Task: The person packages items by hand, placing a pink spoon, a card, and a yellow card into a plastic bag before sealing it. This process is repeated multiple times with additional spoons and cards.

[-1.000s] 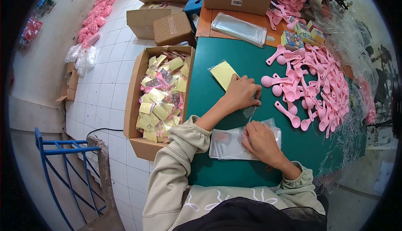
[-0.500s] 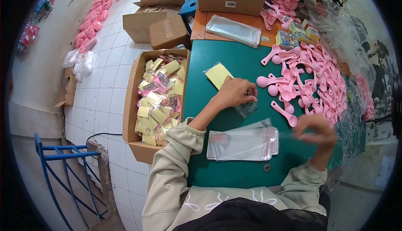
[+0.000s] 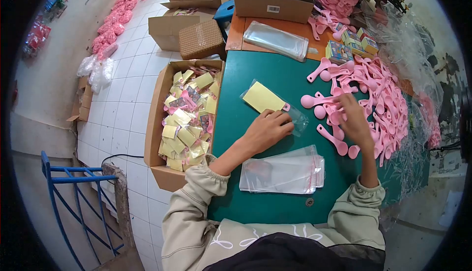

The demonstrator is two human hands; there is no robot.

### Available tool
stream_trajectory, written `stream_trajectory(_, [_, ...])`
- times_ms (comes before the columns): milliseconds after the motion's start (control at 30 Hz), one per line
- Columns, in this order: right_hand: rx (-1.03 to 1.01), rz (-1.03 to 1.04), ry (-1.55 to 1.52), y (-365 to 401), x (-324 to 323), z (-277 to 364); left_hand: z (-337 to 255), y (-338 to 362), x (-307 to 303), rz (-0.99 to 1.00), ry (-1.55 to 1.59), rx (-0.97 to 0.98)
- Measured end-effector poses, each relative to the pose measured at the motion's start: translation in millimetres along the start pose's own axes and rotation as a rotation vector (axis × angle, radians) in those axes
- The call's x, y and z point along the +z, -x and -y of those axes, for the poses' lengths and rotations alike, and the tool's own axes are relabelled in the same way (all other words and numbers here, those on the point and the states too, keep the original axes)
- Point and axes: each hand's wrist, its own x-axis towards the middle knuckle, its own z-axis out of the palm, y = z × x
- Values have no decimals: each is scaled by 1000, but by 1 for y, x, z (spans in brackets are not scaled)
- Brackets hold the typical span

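A clear plastic bag with a yellow card [image 3: 263, 97] in it lies tilted on the green table, and a bit of pink shows at the card's lower right end. My left hand [image 3: 268, 131] rests at the bag's lower edge with its fingers bent and pressed on the plastic. Over the left side of a heap of pink spoons [image 3: 386, 94] is my right hand [image 3: 354, 118], its fingers apart and touching or just above the spoons. Nearer to me lies a stack of flat clear bags [image 3: 280, 172].
On the left stands a carton [image 3: 153, 138] full of bagged cards and spoons. Behind are more clear bags [image 3: 275, 40], small card stacks [image 3: 338, 52] and a dark-topped box [image 3: 295, 9]. Loose plastic wrap [image 3: 405, 40] hangs at the right.
My left hand has moved down and slightly left, uncovering more of the card bag. My right hand has moved up and left, from the table's right front onto the spoons.
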Motion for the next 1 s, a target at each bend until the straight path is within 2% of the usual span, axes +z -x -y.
stream_trajectory(67, [-29,107,-55,-8,13,20,-2,1,0,-24,14,-26])
stream_trajectory(167, [-61,208,-259,-12,29,41,-8,9,-15,-184,300,-226])
stream_trajectory(267, [-181,218,-411,-9,55,57,-17,21,-30,-341,681,-424])
stream_trajectory(367, [-211,164,-488,-12,75,69,-18,40,-29,-399,856,-492])
stream_trajectory(467, [-138,237,-610,-14,85,65,-13,61,-29,-359,974,-516])
stream_trajectory(500, [-43,239,-701,-14,84,72,-15,61,-32,-386,867,-519])
stream_trajectory(567, [-6,189,-893,-11,96,74,-24,59,-41,-437,660,-519])
stream_trajectory(667, [162,203,-1148,-12,108,72,-32,57,-46,-299,391,-597])
stream_trajectory(700, [238,222,-1226,-12,109,72,-29,59,-40,-312,338,-587])
stream_trajectory(800, [294,314,-1245,-17,105,71,-24,59,-35,-387,503,-721])
stream_trajectory(1000, [364,220,-1151,-22,111,77,-17,58,-34,-339,653,-853])
